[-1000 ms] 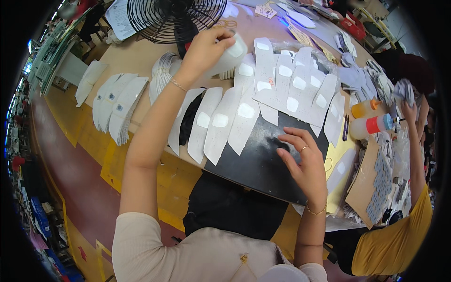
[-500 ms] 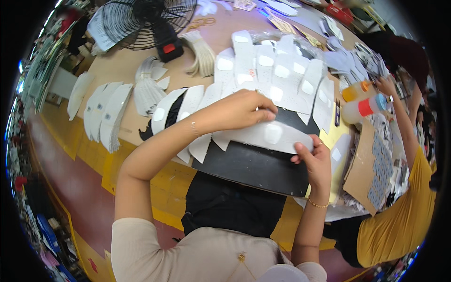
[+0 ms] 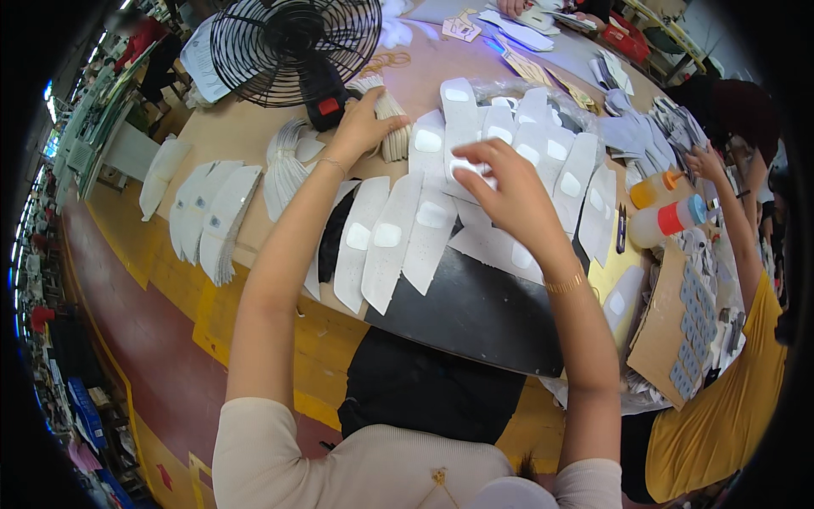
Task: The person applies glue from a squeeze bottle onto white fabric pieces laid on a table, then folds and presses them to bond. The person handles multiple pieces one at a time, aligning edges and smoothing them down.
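One head-worn fisheye looks down from above, taking in the table [image 3: 222, 136] within arm's reach.

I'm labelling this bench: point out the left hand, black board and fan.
Left hand [image 3: 361, 129]: head view, back of the hand.
Black board [image 3: 475, 314]: head view, bare top surface.
Fan [image 3: 293, 32]: head view, central hub.

The curved pieces [image 3: 380, 273] are white, with brighter white patches [image 3: 388, 236]. The board [image 3: 479, 310] below is black, and the worktop [image 3: 233, 136] is tan. The fan [image 3: 292, 38] is black with a red square [image 3: 328, 106]. One bottle [image 3: 649, 192] is yellow-orange, another [image 3: 646, 231] has a red band [image 3: 670, 220].
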Available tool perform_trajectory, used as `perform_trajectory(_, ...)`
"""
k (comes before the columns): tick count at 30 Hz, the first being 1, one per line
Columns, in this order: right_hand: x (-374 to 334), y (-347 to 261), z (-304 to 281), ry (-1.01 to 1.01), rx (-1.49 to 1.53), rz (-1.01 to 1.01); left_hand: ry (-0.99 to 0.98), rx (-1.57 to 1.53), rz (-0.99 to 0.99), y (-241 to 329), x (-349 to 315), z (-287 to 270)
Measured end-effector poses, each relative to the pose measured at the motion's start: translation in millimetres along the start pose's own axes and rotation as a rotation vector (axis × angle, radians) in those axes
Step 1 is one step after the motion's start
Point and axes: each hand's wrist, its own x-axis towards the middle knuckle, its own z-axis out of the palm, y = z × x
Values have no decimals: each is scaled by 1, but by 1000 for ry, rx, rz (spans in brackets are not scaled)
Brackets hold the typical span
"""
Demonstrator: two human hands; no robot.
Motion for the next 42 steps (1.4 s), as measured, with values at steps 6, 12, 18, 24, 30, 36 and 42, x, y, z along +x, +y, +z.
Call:
perform_trajectory(6, 95, 52, 55, -96, -283, -27, 62, -42, 88, -27, 6, -2)
perform_trajectory(12, 113, 43, 72, -241, -458, 66, 98, -21, 126, -24, 4, -3)
perform_trajectory(18, 119, 42, 91, -271, -471, 114, 3, -79, 100, -28, 2, -11)
perform_trajectory(24, 121, 46, 104, -231, -538, 126, -123, -219, 65, -24, -1, -19)
perform_trajectory(30, 127, 45, 107, -236, -482, 183, -173, -184, 51, -36, 3, -17)
perform_trajectory(36, 134, 51, 99, -304, -472, 188, -190, -262, 94, -45, 7, -14)
perform_trajectory(42, 136, 48, 102, -348, -528, 309, -133, -101, 125, -18, -11, -14)
